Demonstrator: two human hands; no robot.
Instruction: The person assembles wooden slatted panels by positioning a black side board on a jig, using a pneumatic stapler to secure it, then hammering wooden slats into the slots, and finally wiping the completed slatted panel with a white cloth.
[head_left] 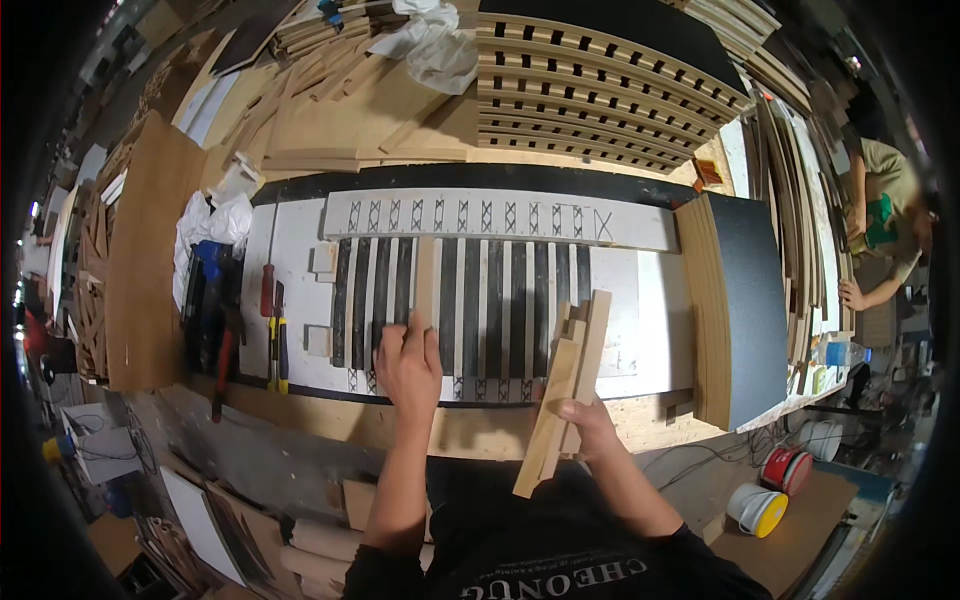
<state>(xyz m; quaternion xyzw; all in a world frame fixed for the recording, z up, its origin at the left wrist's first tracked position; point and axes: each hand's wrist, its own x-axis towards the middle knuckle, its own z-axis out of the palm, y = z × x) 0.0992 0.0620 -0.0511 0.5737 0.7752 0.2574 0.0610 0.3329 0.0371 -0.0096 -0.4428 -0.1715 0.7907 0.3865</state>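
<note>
1. Workbench [655, 425] across the middle of the frame, seen from my remote station; on it lie a white marked board [460, 215] and, below that, a row of alternating dark and pale bars [496, 310].
2. Left hand [410, 365], centre: fingers bent at the lower end of a light wooden strip [426, 275] within the row; I cannot tell whether they pinch or merely press it.
3. Right hand [592, 428], lower centre: fingers closed around tilted wooden sticks [553, 405], thumb across them.
4. Red-handled screwdriver [267, 290], centre left.
5. Dark-faced block [745, 310], centre right; farther right, I observe a co-worker [885, 225].
</note>
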